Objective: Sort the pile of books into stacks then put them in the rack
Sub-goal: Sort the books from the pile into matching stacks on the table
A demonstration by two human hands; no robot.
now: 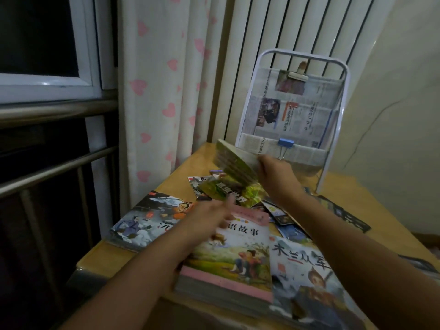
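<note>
While hands [276, 172] work, curtain [164, 91] hangs left.

The left hand [209, 216] is showing only as a motion smear, so its finger posture is staying unreadable, and it is covering the first characters of the pink-edged book's [234, 256] title. The right hand [276, 173] is hiding part of the green stack [234, 166]. The bottom edge is cutting off the blue-grey book [309, 282]
</note>
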